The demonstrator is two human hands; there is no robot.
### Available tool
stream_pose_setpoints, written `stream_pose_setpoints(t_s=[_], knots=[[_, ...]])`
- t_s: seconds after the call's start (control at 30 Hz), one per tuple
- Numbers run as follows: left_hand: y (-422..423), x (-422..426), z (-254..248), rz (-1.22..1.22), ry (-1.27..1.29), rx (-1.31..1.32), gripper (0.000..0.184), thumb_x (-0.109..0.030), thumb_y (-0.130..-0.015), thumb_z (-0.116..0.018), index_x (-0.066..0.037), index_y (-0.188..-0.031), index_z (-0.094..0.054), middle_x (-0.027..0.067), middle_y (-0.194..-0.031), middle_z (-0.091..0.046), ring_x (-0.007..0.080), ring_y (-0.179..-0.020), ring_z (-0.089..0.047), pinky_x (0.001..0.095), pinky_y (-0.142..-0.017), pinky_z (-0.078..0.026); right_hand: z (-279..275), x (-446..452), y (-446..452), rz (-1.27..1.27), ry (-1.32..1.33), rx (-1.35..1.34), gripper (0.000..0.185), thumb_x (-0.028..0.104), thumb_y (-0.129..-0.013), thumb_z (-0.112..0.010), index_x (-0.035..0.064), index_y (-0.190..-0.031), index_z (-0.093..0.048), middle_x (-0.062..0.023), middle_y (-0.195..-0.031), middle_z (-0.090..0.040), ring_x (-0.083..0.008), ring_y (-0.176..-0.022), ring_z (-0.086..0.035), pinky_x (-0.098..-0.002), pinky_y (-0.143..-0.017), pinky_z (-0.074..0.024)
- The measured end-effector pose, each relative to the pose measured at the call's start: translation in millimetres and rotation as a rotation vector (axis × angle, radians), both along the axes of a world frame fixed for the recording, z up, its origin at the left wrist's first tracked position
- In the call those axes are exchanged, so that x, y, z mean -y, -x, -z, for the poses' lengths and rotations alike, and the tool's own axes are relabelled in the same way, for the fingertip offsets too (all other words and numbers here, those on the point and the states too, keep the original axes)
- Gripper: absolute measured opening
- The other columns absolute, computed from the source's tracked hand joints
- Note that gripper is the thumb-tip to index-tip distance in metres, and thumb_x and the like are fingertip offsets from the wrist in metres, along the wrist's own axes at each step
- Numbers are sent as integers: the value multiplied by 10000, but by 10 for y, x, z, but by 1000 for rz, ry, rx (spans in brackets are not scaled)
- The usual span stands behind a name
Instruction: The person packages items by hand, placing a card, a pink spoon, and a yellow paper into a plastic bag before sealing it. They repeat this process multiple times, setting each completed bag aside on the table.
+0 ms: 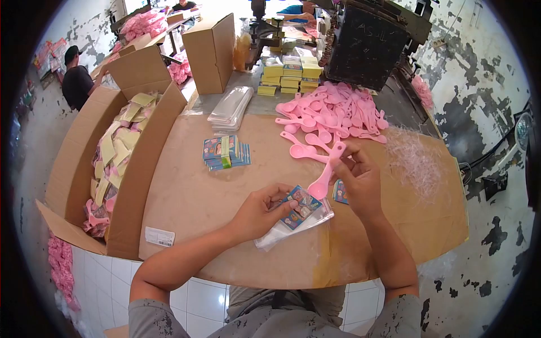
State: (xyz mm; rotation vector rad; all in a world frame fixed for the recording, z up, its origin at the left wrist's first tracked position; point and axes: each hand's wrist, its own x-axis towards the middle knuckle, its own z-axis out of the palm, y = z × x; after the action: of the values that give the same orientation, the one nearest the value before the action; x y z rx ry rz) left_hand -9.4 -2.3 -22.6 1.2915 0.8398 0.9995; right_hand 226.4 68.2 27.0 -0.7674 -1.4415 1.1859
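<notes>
My left hand point(253, 213) should pinch the picture card point(305, 207) lightly at its edge, level, so it neither bends nor drags the clear bags point(276, 234) beneath. With my right hand point(362, 179), a light grip high on the handle of the pink spoon point(321, 183) should let me steer the bowl without it twisting.

The bags lie at 4 o'clock from my left hand, and the card sits at 3 o'clock, held between thumb and fingers. My right thumb and fingertips grasp the spoon, its bowl pointing to 7 o'clock, at the card's upper corner; I cannot tell whether they touch. More cards point(340, 192) lie just beside that hand at 8 o'clock. The banded card stack point(226, 151) is at 11 o'clock from my left hand; the spoon pile point(344, 110) is at 12 from my right.
</notes>
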Motion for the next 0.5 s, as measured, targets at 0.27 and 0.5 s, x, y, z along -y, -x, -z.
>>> stream_pose_setpoints(t_s=[0.27,0.5], knots=[[-25,22,17,34,-6,89,288,-84,-1072,-610,42,-1330,-584,105,-1219,-723,126,-1097,-685,287,-921,-577,181,-13,68,-1,253,-166,355,72,-1000,-701,-12,-1314,-558,-69,-1094,-666,-129,-910,-710,-286,-741,-632],[-1,40,-78,33,10,44,264,-92,-1072,-615,39,-1301,-599,85,-1170,-730,112,-1058,-683,283,-897,-578,142,-34,11,39,216,-218,372,57,-1004,-690,-13,-1336,-539,-73,-1088,-671,-124,-920,-711,-298,-754,-641]])
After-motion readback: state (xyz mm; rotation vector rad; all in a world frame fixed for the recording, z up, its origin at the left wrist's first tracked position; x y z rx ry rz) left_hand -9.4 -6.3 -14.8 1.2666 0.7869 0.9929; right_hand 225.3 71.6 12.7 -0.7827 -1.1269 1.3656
